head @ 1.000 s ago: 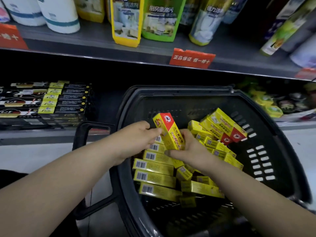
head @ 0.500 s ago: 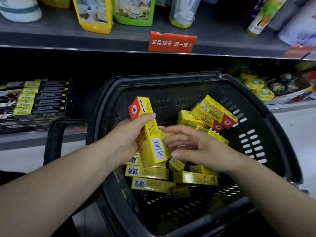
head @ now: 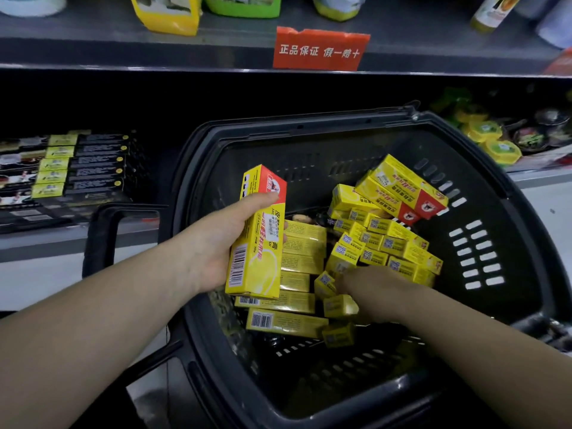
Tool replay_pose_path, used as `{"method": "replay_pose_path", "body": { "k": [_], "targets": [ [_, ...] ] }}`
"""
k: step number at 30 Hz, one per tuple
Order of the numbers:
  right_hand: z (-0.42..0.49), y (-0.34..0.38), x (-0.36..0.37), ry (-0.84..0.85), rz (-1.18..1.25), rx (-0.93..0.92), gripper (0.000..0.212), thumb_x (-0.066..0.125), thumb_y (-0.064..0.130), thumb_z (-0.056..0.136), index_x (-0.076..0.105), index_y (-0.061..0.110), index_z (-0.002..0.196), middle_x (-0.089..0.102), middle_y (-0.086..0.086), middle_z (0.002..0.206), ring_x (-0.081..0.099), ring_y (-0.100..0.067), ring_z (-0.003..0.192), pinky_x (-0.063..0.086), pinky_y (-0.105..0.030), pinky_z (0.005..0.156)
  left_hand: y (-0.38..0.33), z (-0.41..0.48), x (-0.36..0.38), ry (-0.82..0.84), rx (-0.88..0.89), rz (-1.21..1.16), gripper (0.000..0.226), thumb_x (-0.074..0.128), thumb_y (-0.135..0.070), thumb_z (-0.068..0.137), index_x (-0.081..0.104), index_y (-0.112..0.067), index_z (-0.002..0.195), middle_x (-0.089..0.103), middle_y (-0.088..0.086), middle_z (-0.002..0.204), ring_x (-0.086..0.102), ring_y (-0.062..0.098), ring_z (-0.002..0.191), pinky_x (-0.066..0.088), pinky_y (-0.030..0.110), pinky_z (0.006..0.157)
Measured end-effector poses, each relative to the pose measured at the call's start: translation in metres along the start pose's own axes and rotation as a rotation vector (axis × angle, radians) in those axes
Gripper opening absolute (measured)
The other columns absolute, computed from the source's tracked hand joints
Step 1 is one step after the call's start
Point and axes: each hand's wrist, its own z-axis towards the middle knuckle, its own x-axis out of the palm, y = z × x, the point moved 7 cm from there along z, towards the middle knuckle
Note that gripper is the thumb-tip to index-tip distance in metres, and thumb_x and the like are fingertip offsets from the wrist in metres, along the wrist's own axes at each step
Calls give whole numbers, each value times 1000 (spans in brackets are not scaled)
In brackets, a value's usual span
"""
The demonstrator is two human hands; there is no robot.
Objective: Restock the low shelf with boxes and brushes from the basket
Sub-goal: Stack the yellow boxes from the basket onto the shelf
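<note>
A black plastic basket (head: 495, 181) stands before the shelves, holding several yellow boxes with red ends (head: 399, 193). My left hand (head: 223, 243) grips one yellow box (head: 257, 243) upright over the basket's left side, thumb near its red top. My right hand (head: 368, 286) reaches down into the heap of boxes (head: 380, 243); its fingers are buried among them, so their grip is hidden. The low shelf (head: 62, 239) lies at left, with rows of dark and yellow boxes (head: 77, 162) on it.
An upper shelf (head: 123, 54) with bottles and a red label (head: 318, 49) runs across the top. Round yellow-green tins (head: 495, 147) sit on the low shelf at right. The basket's handle (head: 102, 230) rises at its left side.
My left hand has lifted the yellow box a little and turned its front toward me. My right hand has dropped from beside that box down into the pile.
</note>
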Motion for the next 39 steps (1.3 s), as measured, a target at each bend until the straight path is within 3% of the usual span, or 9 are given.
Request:
{"method": "replay_pose_path", "body": {
  "k": [2,8,12,17,22,24,29,36,39],
  "targets": [
    [-10,-5,-25,-112,159,-58,45,68,27,79,54,19,121,62,-3,108,59,-23,97,47,-32,67,1,0,-1,1,-3,-2,37,74,-43,56,78,-12,75,75,11,85,72,25,69,59,42,58],
    [-61,-29,-89,-344,1558,-348,25,67,15,75,68,22,99,74,1,96,69,-12,91,54,-20,76,1,-3,6,-46,30,80,27,59,-38,85,70,-14,92,74,9,90,69,22,71,55,33,68],
    [-49,-23,-85,-359,1971,-261,26,54,15,80,63,9,104,69,-7,92,64,-21,89,53,-36,83,6,-5,16,0,19,84,27,55,-34,90,71,-13,95,75,8,94,71,20,76,54,35,69],
    [-36,-18,-76,-388,2192,-41,37,36,20,98,51,3,127,59,-22,125,57,-34,116,46,-47,96,13,-4,26,25,0,70,32,52,-33,93,64,-12,114,73,9,103,69,24,95,57,36,72],
    [-30,-15,-69,-369,2155,26,35,39,30,99,58,11,121,65,-14,119,60,-31,113,42,-49,102,15,-7,29,35,-22,88,34,50,-33,94,62,-12,118,72,9,106,69,24,98,58,35,73],
    [-31,-15,-68,-386,2170,74,37,40,31,97,60,10,118,70,-13,108,65,-29,103,48,-46,96,16,-7,28,22,-23,74,35,50,-32,94,62,-11,119,72,10,106,68,25,99,58,36,74],
    [-33,-33,-63,-452,2120,199,42,61,48,83,73,18,58,73,-7,68,70,-21,55,53,-31,43,18,-7,28,4,-36,60,35,48,-33,95,62,-9,117,72,10,105,68,25,99,55,37,76],
    [-30,-35,-65,-508,2170,156,49,49,59,85,75,27,58,72,-5,64,70,-18,54,53,-31,45,15,-6,23,-98,-29,19,37,49,-33,95,61,-8,118,71,13,107,66,28,100,53,39,76],
    [-33,-43,-70,-561,2097,164,49,62,69,69,75,26,87,75,-7,84,73,-23,73,58,-38,54,17,-7,22,-131,-42,-11,37,51,-33,94,62,-6,116,70,14,107,66,29,98,53,39,70]
  ]
}}
